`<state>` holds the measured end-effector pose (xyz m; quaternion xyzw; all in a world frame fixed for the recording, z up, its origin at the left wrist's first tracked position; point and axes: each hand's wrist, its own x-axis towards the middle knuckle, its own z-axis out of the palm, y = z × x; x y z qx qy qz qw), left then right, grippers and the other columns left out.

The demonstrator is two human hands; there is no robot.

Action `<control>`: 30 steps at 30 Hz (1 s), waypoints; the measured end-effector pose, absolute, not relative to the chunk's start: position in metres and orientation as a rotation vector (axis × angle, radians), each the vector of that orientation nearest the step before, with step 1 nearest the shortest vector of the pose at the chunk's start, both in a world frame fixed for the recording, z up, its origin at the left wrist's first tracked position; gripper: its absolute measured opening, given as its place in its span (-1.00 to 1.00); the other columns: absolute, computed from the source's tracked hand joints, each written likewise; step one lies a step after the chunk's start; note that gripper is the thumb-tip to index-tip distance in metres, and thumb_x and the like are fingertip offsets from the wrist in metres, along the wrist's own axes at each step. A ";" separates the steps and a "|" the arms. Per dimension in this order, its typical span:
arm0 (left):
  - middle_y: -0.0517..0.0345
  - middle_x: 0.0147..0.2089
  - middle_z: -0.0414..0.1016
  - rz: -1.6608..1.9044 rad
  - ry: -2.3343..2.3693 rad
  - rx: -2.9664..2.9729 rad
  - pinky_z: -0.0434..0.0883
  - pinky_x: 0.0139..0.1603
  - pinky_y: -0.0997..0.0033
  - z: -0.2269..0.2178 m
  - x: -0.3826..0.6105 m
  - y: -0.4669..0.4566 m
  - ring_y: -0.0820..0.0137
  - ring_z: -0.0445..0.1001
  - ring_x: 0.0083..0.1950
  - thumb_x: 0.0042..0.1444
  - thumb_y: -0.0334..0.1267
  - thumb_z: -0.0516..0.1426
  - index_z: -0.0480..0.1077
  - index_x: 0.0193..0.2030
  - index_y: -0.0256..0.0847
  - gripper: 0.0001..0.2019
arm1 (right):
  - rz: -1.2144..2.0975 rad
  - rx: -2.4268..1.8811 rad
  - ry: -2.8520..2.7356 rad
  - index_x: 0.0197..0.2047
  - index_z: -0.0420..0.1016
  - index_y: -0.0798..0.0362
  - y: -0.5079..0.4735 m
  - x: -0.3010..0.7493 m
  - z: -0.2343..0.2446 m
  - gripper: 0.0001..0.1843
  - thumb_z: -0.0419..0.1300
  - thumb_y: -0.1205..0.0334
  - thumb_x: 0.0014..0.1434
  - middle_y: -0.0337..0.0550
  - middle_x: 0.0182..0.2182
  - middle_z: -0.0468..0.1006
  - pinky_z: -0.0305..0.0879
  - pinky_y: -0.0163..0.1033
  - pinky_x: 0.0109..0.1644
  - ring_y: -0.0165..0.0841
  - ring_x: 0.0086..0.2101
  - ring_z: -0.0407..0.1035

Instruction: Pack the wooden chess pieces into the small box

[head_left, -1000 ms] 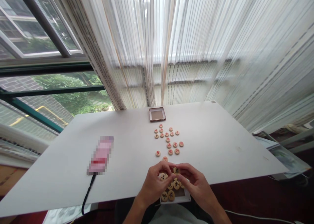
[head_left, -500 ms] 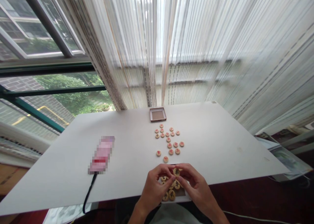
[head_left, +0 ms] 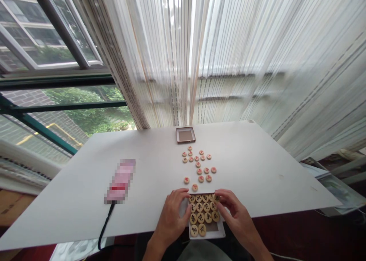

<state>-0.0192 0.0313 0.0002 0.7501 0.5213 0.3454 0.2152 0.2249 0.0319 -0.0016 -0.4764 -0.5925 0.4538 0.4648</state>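
Observation:
A small white tray [head_left: 221,234] lies at the near edge of the white table [head_left: 143,200], filled with several round wooden pieces marked in black [head_left: 203,211]. My left hand [head_left: 173,215] rests against the tray's left side with fingers curled at its top corner. My right hand [head_left: 236,215] lies along the right side, its fingertips touching a piece at the top right corner [head_left: 216,198]. Neither hand lifts a piece. Several red-marked pieces [head_left: 198,164] lie loose on the table beyond the tray.
A small brown-rimmed box lid [head_left: 185,135] sits at the table's far edge. A pink device [head_left: 120,181] with a black cable [head_left: 103,230] lies to the left. Striped curtains and a window stand behind; papers lie on the right below the table.
Both hands have come down and apart from a pinch above the tray to its sides. The black-marked piece they held now lies in the tray, whose rows show in full.

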 end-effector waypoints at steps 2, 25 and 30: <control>0.00 0.07 0.48 0.936 1.470 2.108 0.40 0.15 0.03 -0.002 -0.017 0.031 0.15 0.43 0.13 0.19 -0.39 0.11 0.39 -0.07 -0.11 -0.81 | 1.117 -1.202 -1.428 0.03 0.48 -0.04 0.034 0.227 -0.007 -0.74 0.20 0.11 0.30 -0.05 0.04 0.46 0.45 -0.18 0.08 -0.25 -0.06 0.47; -0.01 0.01 0.49 0.884 1.467 2.162 0.45 0.06 0.06 -0.002 -0.040 0.035 0.14 0.47 0.05 0.16 -0.41 0.12 0.42 -0.17 -0.11 -0.85 | 1.168 -1.151 -1.368 0.00 0.50 0.02 0.074 0.231 -0.027 -0.66 0.30 0.05 0.20 -0.08 -0.17 0.58 0.51 -0.19 -0.03 -0.27 -0.18 0.51; 0.01 -0.02 0.50 0.882 1.483 2.182 0.45 0.05 0.07 -0.009 -0.039 0.037 0.15 0.47 0.03 0.14 -0.43 0.13 0.41 -0.20 -0.11 -0.85 | 1.069 -1.157 -1.446 -0.01 0.52 0.01 0.072 0.233 -0.029 -0.69 0.29 0.08 0.21 -0.10 -0.16 0.53 0.51 -0.22 -0.08 -0.29 -0.21 0.49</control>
